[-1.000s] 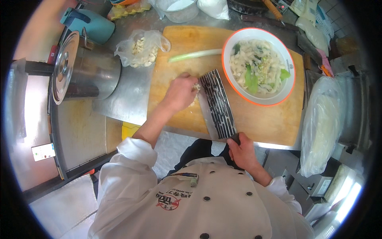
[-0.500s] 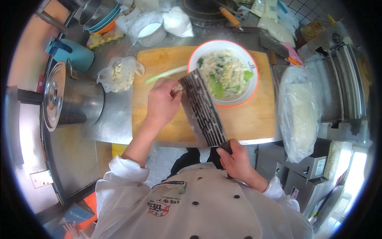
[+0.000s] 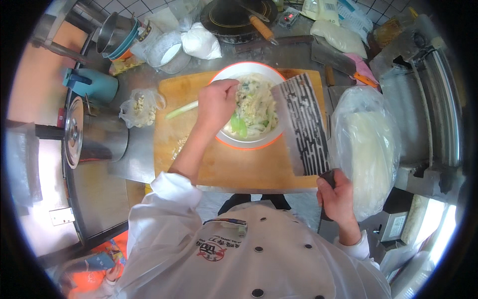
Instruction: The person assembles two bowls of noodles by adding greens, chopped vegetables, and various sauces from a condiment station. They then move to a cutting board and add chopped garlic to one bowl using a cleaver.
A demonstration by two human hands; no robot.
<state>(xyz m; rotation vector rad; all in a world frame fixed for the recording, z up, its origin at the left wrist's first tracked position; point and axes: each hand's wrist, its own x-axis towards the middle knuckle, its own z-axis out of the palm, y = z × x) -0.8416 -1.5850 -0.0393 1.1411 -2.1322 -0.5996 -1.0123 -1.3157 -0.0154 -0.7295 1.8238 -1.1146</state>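
Observation:
My left hand (image 3: 218, 103) hangs over the left part of a white bowl (image 3: 255, 141) with an orange rim, fingers pinched together; whatever they hold is hidden. Inside the bowl lie shredded pale and green vegetables (image 3: 254, 108) with small chopped bits on top. In my right hand (image 3: 337, 197) is the handle of a broad cleaver (image 3: 303, 127), its dark-striped blade raised beside the bowl's right side. A wooden cutting board (image 3: 239, 172) bears the bowl, a pale green stalk (image 3: 181, 110) and a small pile of chopped bits (image 3: 180, 145) next to my left forearm.
Left of the board are a plastic bag of pale, clove-like pieces (image 3: 143, 108), a lidded steel pot (image 3: 104, 134) and a blue pitcher (image 3: 94, 84). A large bag of white dough (image 3: 369, 154) lies right. Another cleaver (image 3: 334, 59) and a round black griddle (image 3: 234, 22) sit behind.
My left hand has left the cleaver's blade and moved over the bowl. The cleaver has swung right with my right hand. The chopped pile on the board has come into sight.

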